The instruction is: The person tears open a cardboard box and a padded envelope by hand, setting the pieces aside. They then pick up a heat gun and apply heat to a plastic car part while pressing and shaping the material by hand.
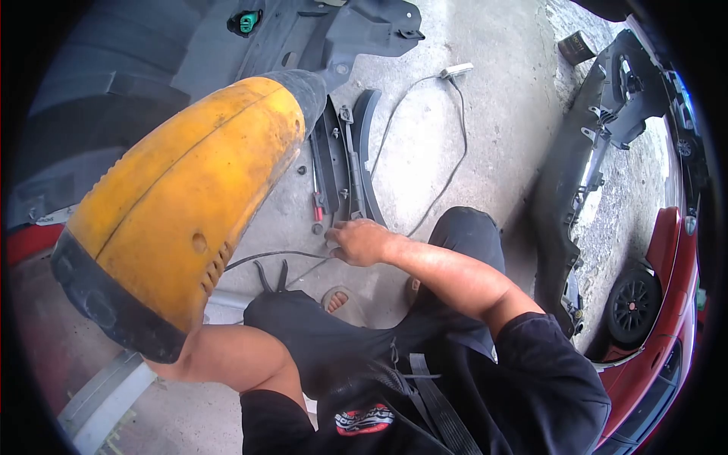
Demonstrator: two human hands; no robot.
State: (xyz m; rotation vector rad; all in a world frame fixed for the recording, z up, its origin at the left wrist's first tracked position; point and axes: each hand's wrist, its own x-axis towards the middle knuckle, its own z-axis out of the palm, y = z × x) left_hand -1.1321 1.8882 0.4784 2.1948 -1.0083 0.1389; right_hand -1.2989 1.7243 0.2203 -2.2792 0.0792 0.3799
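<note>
Two hands over concrete floor (493,114). Right hand (362,241): fingers curled together, tips touching near end of black trim (356,152); grasp unclear. Left hand hidden behind yellow heat gun (182,205), raised near left, nozzle pointing far; finger state cannot be told. Red screwdriver (317,203) just left of trim; bumper (557,197) at right.

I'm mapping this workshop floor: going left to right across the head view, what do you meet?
Big yellow plastic power tool → small red-handled hand tool → person's right hand → white plug on thin grey cable → long black car bumper → red car.
</note>
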